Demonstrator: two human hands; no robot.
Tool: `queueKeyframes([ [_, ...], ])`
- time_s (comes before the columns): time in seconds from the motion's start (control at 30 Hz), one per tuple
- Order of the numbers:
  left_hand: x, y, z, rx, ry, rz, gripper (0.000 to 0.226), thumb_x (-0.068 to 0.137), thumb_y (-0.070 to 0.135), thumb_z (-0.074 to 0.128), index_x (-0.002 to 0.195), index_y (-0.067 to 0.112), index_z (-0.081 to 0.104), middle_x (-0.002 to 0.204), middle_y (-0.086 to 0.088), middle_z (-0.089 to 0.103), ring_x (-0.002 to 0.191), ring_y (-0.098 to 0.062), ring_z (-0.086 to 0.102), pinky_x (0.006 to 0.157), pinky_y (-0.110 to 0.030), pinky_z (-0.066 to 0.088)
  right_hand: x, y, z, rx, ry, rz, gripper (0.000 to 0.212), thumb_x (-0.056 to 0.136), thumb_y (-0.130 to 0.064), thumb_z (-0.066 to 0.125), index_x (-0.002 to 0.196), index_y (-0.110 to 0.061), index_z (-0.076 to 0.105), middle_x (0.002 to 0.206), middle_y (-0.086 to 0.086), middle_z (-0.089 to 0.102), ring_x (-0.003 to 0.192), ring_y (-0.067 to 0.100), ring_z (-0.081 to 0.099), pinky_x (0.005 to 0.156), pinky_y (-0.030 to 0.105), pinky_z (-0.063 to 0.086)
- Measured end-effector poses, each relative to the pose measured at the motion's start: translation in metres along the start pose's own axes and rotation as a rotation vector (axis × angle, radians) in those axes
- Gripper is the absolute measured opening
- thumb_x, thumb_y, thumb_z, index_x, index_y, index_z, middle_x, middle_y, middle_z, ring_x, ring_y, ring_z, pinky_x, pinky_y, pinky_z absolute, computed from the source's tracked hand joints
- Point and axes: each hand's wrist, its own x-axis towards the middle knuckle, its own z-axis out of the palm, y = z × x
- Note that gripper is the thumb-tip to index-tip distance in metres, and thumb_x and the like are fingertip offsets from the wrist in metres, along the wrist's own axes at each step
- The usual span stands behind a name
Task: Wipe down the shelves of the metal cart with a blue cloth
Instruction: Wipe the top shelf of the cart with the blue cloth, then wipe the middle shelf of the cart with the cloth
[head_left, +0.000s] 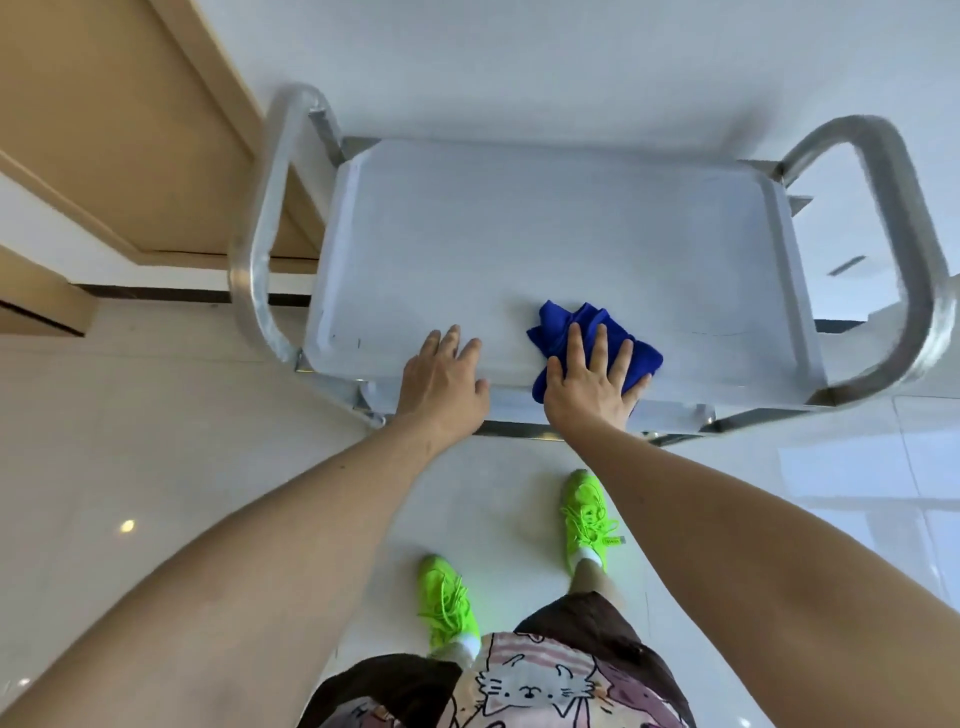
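Right hand (589, 387) presses flat on the blue cloth (561, 332) while left hand (441, 384) rests open on the cart's top shelf (545, 234).

Both bare arms reach forward and down from the person's body, elbows nearly straight, forearms converging slightly toward the hands. The left hand (441, 382) lies palm down, fingers straight and close together, thumb angled out to the right. The right hand (589, 384) is also palm down, its fingers spread and flat, pressing downward with the thumb splayed to the left. The two hands sit near each other, not touching, wrists bent a little back.
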Motion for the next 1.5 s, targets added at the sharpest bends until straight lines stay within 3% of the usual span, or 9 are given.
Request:
queueKeyframes([
  [0.3,-0.077,-0.139,-0.009,-0.167,0.179,-0.186,0.043,0.098,0.027,0.048,0.138,0.011,0.049,0.145,-0.012,0.047,0.135,-0.030,0.039,0.104,-0.041,0.043,-0.047,-0.143,0.050,-0.085,-0.092,-0.278,0.057,0.102,-0.051,0.019,0.156,-0.046,0.001,0.168,-0.011,-0.006,0.151,0.027,-0.018,0.116,0.061,-0.011],
  [0.47,-0.102,-0.173,0.005,-0.233,0.197,-0.321,0.042,0.097,0.026,0.050,0.136,0.011,0.050,0.147,-0.015,0.045,0.136,-0.032,0.038,0.105,-0.041,0.040,-0.064,-0.196,0.066,-0.160,-0.149,-0.432,0.068,0.099,-0.045,0.038,0.156,-0.045,0.000,0.167,-0.010,-0.006,0.151,0.029,-0.017,0.117,0.064,-0.007],
  [0.53,-0.107,-0.178,0.013,-0.252,0.199,-0.351,0.044,0.097,0.026,0.050,0.139,0.011,0.048,0.148,-0.015,0.043,0.137,-0.032,0.036,0.107,-0.041,0.039,-0.068,-0.207,0.069,-0.240,-0.137,-0.456,0.085,0.090,-0.033,0.057,0.155,-0.043,0.003,0.167,-0.007,-0.001,0.151,0.034,-0.009,0.115,0.067,0.004],
  [0.6,-0.109,-0.178,0.021,-0.260,0.210,-0.362,0.045,0.097,0.026,0.051,0.139,0.011,0.048,0.147,-0.015,0.045,0.136,-0.031,0.038,0.105,-0.040,0.039,-0.068,-0.213,0.069,-0.311,-0.061,-0.492,0.092,0.078,-0.020,0.068,0.151,-0.040,0.016,0.159,0.000,0.016,0.145,0.038,0.010,0.107,0.066,0.024],
  [0.7,-0.109,-0.169,0.035,-0.257,0.214,-0.374,0.045,0.096,0.026,0.052,0.138,0.011,0.049,0.144,-0.015,0.048,0.133,-0.031,0.040,0.102,-0.039,0.042,-0.067,-0.209,0.067,-0.350,0.063,-0.600,0.080,0.071,-0.009,0.068,0.139,-0.035,0.034,0.141,0.002,0.038,0.125,0.035,0.031,0.091,0.056,0.035],
  [0.93,-0.105,-0.124,0.080,-0.364,0.181,-0.514,0.050,0.092,0.018,0.055,0.141,0.010,0.047,0.144,-0.014,0.045,0.133,-0.033,0.038,0.103,-0.041,0.038,-0.088,-0.133,0.087,-0.283,0.154,-0.920,0.052,0.070,-0.008,0.071,0.117,-0.024,0.058,0.114,0.003,0.058,0.104,0.033,0.045,0.080,0.049,0.036],
  [1.13,-0.104,-0.106,0.127,-0.334,0.128,-0.559,0.055,0.092,0.020,0.054,0.145,0.012,0.041,0.152,-0.014,0.037,0.139,-0.033,0.031,0.106,-0.043,0.035,-0.077,-0.063,0.120,-0.277,0.066,-0.826,0.044,0.081,-0.009,0.062,0.121,-0.024,0.059,0.113,0.001,0.059,0.103,0.030,0.048,0.082,0.045,0.035],
  [1.33,-0.071,-0.109,0.179,-0.316,0.244,-0.478,0.052,0.092,0.018,0.057,0.141,0.012,0.046,0.146,-0.014,0.044,0.136,-0.032,0.036,0.105,-0.041,0.037,-0.039,-0.044,0.168,-0.205,0.122,-0.827,0.047,0.077,-0.013,0.065,0.123,-0.023,0.061,0.113,0.002,0.061,0.104,0.030,0.048,0.083,0.044,0.034],
  [1.5,-0.028,-0.126,0.215,-0.363,0.397,-0.318,0.034,0.086,0.011,0.062,0.120,0.013,0.058,0.115,-0.006,0.060,0.112,-0.029,0.054,0.089,-0.037,0.048,0.002,-0.044,0.215,-0.194,0.165,-0.837,0.052,0.079,-0.020,0.065,0.130,-0.022,0.054,0.121,0.005,0.057,0.109,0.032,0.046,0.085,0.047,0.035],
])
